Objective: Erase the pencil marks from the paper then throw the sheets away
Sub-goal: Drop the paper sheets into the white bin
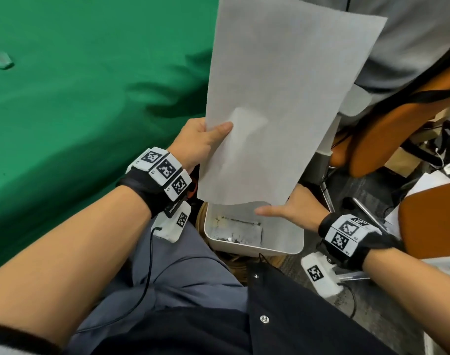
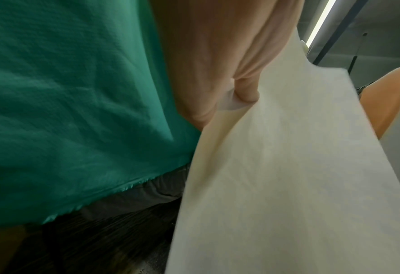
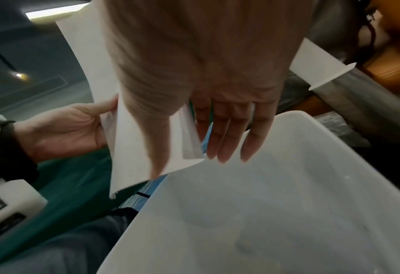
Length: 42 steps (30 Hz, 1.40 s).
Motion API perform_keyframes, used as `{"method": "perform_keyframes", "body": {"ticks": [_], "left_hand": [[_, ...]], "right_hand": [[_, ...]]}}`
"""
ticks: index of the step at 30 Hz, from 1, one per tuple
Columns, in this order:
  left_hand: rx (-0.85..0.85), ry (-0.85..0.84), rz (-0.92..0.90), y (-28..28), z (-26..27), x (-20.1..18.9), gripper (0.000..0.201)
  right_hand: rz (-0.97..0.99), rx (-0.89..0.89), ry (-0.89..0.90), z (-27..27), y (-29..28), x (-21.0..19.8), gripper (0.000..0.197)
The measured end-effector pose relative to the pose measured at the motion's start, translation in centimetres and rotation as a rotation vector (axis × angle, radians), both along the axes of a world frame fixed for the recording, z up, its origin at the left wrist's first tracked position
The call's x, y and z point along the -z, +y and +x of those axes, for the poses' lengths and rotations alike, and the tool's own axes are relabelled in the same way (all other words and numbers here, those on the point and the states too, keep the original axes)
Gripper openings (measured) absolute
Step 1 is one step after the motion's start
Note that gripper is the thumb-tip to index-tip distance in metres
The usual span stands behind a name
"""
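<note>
The left hand (image 1: 201, 139) pinches the paper (image 1: 277, 98) at its left edge, thumb on the near face and fingers (image 2: 246, 89) behind it. The right hand (image 1: 288, 211) lies beneath the paper's lower edge with its fingers (image 3: 224, 140) straight and close together, thumb stretched along the sheet; it clasps nothing. In the right wrist view the lower edges fan apart into at least two sheets, though an exact count cannot be made. The paper is white, held nearly upright, gently bowed at its bottom edge, and its near face shows no marks. It hangs directly above one white plastic bin (image 1: 290, 248), its lower edge just over the bin's far rim. The bin's floor carries dark smudges. Left of the bin lies one green cloth (image 1: 78, 98), and far to the bin's left, on that cloth, sits one small pale block (image 1: 1, 59). Right of the bin stand two orange chairs (image 1: 387, 134).
</note>
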<state>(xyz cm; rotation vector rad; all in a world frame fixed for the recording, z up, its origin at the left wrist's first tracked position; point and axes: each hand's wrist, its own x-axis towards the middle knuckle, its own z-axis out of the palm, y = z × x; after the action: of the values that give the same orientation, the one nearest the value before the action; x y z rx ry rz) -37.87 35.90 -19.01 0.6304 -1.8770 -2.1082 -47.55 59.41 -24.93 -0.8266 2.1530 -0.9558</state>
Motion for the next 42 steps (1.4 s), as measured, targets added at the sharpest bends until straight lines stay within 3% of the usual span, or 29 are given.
{"method": "perform_keyframes", "body": {"ticks": [3,4,7,9,14,17,20,22,25,31,42], "left_hand": [[0.008,0.014,-0.003,0.1,-0.2,-0.3,0.019],[0.014,0.017,-0.004,0.1,-0.2,-0.5,0.020],[0.059,0.003,-0.062,-0.7,0.1,-1.5,0.019],[0.086,-0.022,-0.133,-1.6,0.3,-2.4,0.021],[0.087,-0.021,-0.214,-2.8,0.8,-5.4,0.020],[0.014,-0.035,-0.312,-3.1,1.8,-7.3,0.035],[-0.126,-0.088,-0.446,-4.0,3.5,-10.3,0.057],[-0.219,-0.105,-0.470,-5.2,5.2,-12.6,0.061],[-0.273,-0.085,-0.508,-7.4,8.4,-16.0,0.030],[-0.373,-0.196,-0.596,-12.1,17.5,-22.8,0.020],[-0.707,-0.289,-0.516,-19.2,31.8,-26.1,0.026]], "right_hand": [[-0.196,0.239,-0.160,0.3,-0.8,-0.2,0.046],[-0.178,0.235,-0.141,0.2,-1.0,-0.4,0.041],[0.099,-0.184,-0.061,-1.0,-0.5,-1.7,0.046],[0.133,-0.341,-0.062,-1.9,-0.2,-3.2,0.053],[-0.345,0.021,-0.025,-2.8,-2.0,-8.6,0.027],[-0.409,0.055,0.151,-2.4,-4.5,-11.7,0.013],[-0.444,0.041,0.301,-1.8,-7.1,-14.6,0.018],[-0.471,0.008,0.392,-0.9,-9.0,-16.6,0.017],[-0.526,-0.055,0.452,0.5,-12.3,-19.9,0.022],[-0.683,-0.236,0.511,4.6,-20.4,-25.8,0.030],[-0.722,-0.587,0.576,16.0,-33.8,-30.6,0.013]]}}
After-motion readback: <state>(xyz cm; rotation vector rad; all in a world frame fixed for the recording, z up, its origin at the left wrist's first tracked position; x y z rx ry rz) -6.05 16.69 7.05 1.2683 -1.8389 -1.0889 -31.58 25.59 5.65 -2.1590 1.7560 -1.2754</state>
